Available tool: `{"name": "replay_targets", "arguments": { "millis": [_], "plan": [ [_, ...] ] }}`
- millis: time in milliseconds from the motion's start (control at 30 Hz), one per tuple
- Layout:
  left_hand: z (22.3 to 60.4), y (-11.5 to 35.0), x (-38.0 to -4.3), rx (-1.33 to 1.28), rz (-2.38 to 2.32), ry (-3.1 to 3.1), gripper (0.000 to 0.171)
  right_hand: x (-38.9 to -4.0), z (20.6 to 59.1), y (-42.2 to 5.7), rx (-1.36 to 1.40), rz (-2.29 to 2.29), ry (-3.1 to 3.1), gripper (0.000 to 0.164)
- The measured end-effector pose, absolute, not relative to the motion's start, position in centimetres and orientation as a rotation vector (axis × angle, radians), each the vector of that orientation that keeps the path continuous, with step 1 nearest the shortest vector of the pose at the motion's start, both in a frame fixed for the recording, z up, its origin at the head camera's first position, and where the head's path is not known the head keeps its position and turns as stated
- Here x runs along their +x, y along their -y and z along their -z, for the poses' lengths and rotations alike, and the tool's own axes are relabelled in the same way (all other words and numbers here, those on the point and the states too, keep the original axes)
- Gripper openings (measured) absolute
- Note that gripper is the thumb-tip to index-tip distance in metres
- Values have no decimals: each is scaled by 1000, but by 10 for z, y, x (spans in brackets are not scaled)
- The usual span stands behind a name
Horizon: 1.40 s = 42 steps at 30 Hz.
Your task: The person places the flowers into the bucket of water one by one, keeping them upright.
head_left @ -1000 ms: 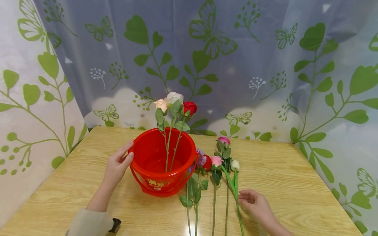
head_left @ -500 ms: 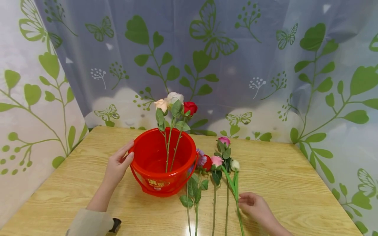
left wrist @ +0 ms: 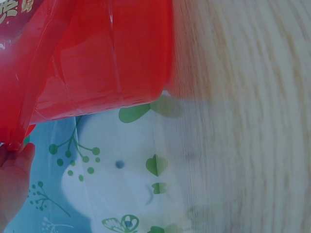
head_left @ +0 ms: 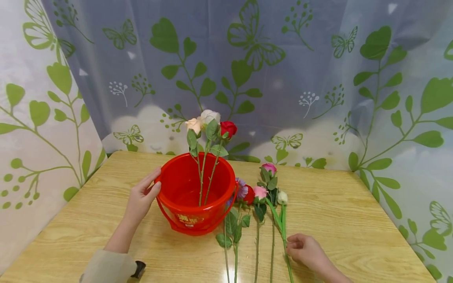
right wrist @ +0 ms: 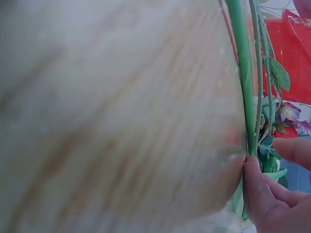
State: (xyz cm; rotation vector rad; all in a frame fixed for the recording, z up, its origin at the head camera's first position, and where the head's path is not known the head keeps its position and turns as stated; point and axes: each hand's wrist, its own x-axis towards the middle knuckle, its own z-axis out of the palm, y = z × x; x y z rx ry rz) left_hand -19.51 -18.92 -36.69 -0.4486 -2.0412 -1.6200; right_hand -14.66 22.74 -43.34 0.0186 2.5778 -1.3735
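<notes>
At the left, my left hand (head_left: 139, 198) holds the rim of a red bucket (head_left: 194, 218); in the left wrist view its fingertips meet the bucket's upper edge. Peach (head_left: 194, 125), white (head_left: 210, 116) and red (head_left: 228, 128) roses stand in the bucket, stems leaning together. My right hand (head_left: 307, 250) is low over the table beside a white tulip (head_left: 282, 197). One fingertip (right wrist: 251, 167) touches the tulip's green stem (right wrist: 244, 73) in the right wrist view, while another digit stands apart from it.
Between bucket and tulip lie several more stemmed flowers: a purple bloom (head_left: 242, 189), a red rose (head_left: 249, 195), a light pink rose (head_left: 260, 192) and a deep pink rose (head_left: 269, 169). The wooden table (head_left: 339, 212) ends at a leaf-patterned curtain (head_left: 304, 129).
My right hand has slid slightly down along the tulip stem, toward the near edge. The left hand, the bucket and the flowers stay in place.
</notes>
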Motion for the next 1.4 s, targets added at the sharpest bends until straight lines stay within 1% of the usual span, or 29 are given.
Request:
{"name": "replay_targets", "arguments": {
  "millis": [300, 667, 833, 1000, 1400],
  "plan": [
    [367, 189, -196, -450, 1625, 2036, 33, -146, 434, -223, -25, 1210, -2680, 24],
    [367, 189, -197, -455, 1624, 2031, 33, -142, 433, -214, -122, 1027, -2829, 19],
    [367, 189, -196, -450, 1624, 2036, 33, -144, 434, -211, -93, 949, -2871, 18],
    [367, 189, -196, -451, 1621, 2034, 33, -145, 434, -211, -2, 1016, -2801, 19],
    [367, 189, -196, -462, 1626, 2025, 33, -145, 435, -221, 160, 1348, -2504, 12]
  ]
}}
